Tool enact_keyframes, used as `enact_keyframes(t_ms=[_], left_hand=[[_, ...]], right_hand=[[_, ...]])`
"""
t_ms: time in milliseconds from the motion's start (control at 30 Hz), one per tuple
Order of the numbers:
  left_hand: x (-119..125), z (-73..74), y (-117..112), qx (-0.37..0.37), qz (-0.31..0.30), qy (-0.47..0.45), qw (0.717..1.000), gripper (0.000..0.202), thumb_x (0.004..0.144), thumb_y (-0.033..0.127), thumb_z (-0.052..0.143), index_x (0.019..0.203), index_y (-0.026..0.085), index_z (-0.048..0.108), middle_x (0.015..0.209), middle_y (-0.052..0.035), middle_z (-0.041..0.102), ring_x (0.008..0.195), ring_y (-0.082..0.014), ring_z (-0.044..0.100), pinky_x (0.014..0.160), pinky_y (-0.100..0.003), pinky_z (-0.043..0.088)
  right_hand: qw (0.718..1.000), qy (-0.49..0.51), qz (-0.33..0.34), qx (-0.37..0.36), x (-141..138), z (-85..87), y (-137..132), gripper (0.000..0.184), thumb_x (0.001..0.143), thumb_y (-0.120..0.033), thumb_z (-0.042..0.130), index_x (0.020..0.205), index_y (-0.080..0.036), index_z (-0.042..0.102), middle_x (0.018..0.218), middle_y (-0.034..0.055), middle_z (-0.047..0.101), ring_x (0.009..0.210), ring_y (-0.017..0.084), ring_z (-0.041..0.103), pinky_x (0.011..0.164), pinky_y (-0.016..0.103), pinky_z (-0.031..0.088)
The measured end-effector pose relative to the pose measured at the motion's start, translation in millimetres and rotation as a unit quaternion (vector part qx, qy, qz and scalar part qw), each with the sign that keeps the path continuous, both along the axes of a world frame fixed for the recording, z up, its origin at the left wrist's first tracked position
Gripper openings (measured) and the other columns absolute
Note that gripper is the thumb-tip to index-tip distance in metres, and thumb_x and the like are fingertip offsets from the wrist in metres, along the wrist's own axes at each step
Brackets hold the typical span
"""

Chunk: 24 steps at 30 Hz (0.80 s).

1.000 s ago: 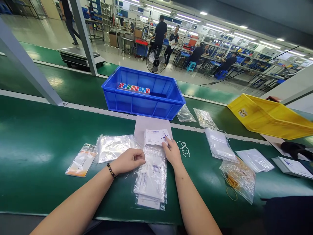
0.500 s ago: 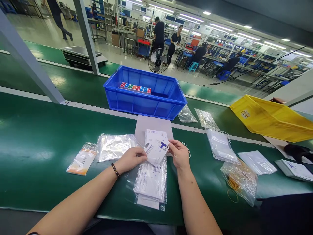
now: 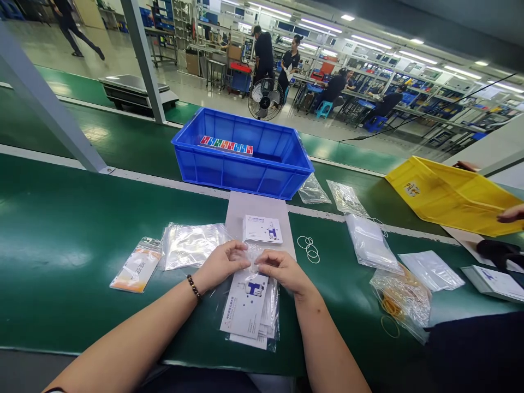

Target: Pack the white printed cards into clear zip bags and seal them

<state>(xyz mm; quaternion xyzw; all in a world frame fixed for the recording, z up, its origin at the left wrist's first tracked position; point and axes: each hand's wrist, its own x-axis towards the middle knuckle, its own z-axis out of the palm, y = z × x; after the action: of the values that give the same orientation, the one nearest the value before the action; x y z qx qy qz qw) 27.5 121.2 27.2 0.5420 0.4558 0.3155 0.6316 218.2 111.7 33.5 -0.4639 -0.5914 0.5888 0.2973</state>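
My left hand [image 3: 224, 263] and my right hand [image 3: 283, 271] face each other, both pinching the upper edge of a clear plastic bag [image 3: 254, 252]. A white printed booklet [image 3: 242, 314] with a blue picture appears to lie inside that bag. Beneath it are more bagged booklets [image 3: 271, 314] in an uneven pile. Just beyond my fingers a stack of similar booklets [image 3: 262, 228] rests on a pale board [image 3: 235, 210]. Flat clear bags [image 3: 194, 245] are piled left of my left hand. Several white rubber bands [image 3: 309, 250] lie to the right of the board.
A blue crate [image 3: 241, 174] holding a colourful printed item stands behind the board. Farther right is a yellow crate [image 3: 446, 199] with another person's hand [image 3: 511, 214] at its rim. An orange-and-white packet [image 3: 137, 267] lies left; bagged items [image 3: 372, 245] lie right.
The booklet between my hands has moved down off the stack into the bag over the pile. My right hand has shifted left and down to the bag's edge. Another hand has appeared at the yellow crate.
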Motion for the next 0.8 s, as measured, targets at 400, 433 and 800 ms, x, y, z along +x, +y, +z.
enact_keyframes(t_ms=[400, 433, 800], left_hand=[[2, 2.4, 0, 0.028, 0.019, 0.003, 0.999, 0.015, 0.066, 0.029, 0.057, 0.064, 0.013, 0.056, 0.059, 0.0016, 0.053, 0.05, -0.0086, 0.045, 0.048, -0.02, 0.036], [2, 2.3, 0, 0.034, 0.021, 0.003, 0.999, 0.015, 0.066, 0.029, 0.057, 0.064, 0.013, 0.057, 0.06, 0.0014, 0.054, 0.051, -0.0091, 0.046, 0.049, -0.021, 0.037], [6, 3.5, -6, 0.078, -0.032, 0.054, 0.995, 0.015, 0.07, 0.026, 0.052, 0.062, 0.014, 0.057, 0.061, -0.0003, 0.057, 0.058, -0.0118, 0.051, 0.053, -0.021, 0.04]], right_hand=[[0.995, -0.02, -0.077, 0.06, -13, -2.0, -2, 0.016, 0.07, -0.026, 0.058, 0.06, -0.016, 0.051, 0.059, -0.0026, 0.049, 0.054, 0.009, 0.045, 0.053, 0.023, 0.038], [0.994, -0.029, -0.077, 0.071, -14, -1.6, -2, 0.015, 0.07, -0.025, 0.057, 0.059, -0.016, 0.051, 0.059, -0.0027, 0.049, 0.054, 0.009, 0.045, 0.054, 0.023, 0.038], [0.982, -0.113, -0.036, 0.146, -24, 3.5, -8, 0.014, 0.073, -0.022, 0.051, 0.059, -0.017, 0.052, 0.059, -0.0011, 0.051, 0.055, 0.01, 0.044, 0.053, 0.023, 0.037]])
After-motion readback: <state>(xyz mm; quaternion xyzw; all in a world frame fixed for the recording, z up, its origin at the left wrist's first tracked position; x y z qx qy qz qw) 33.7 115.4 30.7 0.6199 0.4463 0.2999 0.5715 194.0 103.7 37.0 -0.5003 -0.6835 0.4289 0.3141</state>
